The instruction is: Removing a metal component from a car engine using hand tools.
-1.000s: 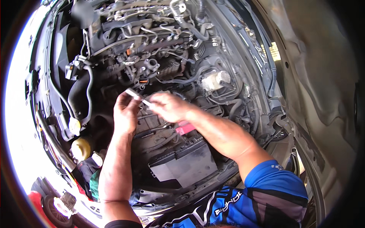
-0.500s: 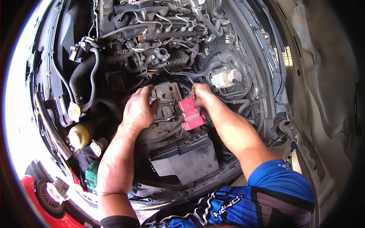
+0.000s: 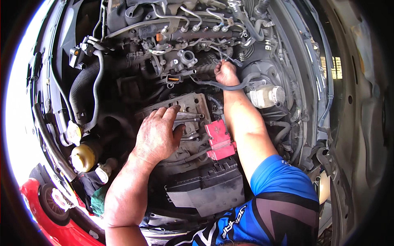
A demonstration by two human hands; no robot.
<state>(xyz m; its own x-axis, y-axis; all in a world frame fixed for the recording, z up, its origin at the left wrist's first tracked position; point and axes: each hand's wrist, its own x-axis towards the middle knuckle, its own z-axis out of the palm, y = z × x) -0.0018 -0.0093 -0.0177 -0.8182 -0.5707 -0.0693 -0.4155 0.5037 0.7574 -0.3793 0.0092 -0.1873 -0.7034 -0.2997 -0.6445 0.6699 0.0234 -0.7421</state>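
My left hand (image 3: 158,133) lies palm down with its fingers stretched out over the dirty metal battery tray (image 3: 199,100). Right beside its fingertips and thumb are a few shiny metal tools with rod-like shafts (image 3: 191,115); their kind is partly hidden. My right hand (image 3: 225,73) reaches far into the engine bay, its fingers curled closed at the back of the engine. Just beyond them is a thin grey cable (image 3: 223,54) with a connector; what the fingers hold is hidden. A red plastic terminal cover (image 3: 219,137) sits right of the tray, near my right forearm.
A black fuse box (image 3: 207,186) stands at the near edge. The brake fluid reservoir (image 3: 266,96) lies right of my right forearm. Pipes and the fuel rail (image 3: 201,36) cross the engine beyond my hands. A yellowish reservoir (image 3: 83,158) stands at the left.
My right hand has moved away from beside the red cover, farther into the engine bay. My left hand stays over the tray tools while the whole view has shifted a little.
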